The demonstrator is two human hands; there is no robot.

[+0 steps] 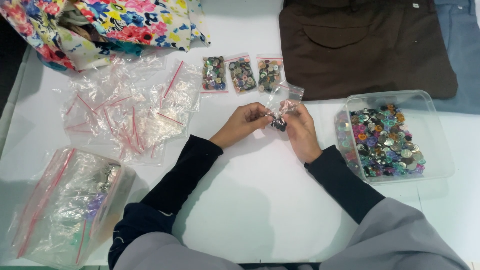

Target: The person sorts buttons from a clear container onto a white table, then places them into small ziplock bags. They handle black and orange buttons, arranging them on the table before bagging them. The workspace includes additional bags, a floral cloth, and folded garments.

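My left hand (243,123) and my right hand (301,131) meet over the white table (260,200), both pinching one small clear zip bag (285,102) that has a few dark buttons at its bottom. The bag's open top sticks up between my fingers. Three filled small bags of mixed buttons (242,74) lie in a row just beyond my hands. To the right of my right hand stands a clear plastic tub (440,165) full of loose coloured buttons (385,140).
A heap of empty clear zip bags with red seals (130,107) lies at the left. A large clear bag (70,200) sits at the near left. A floral fabric bag (110,25) is at the far left, brown cloth (365,45) and blue cloth (460,45) at the far right.
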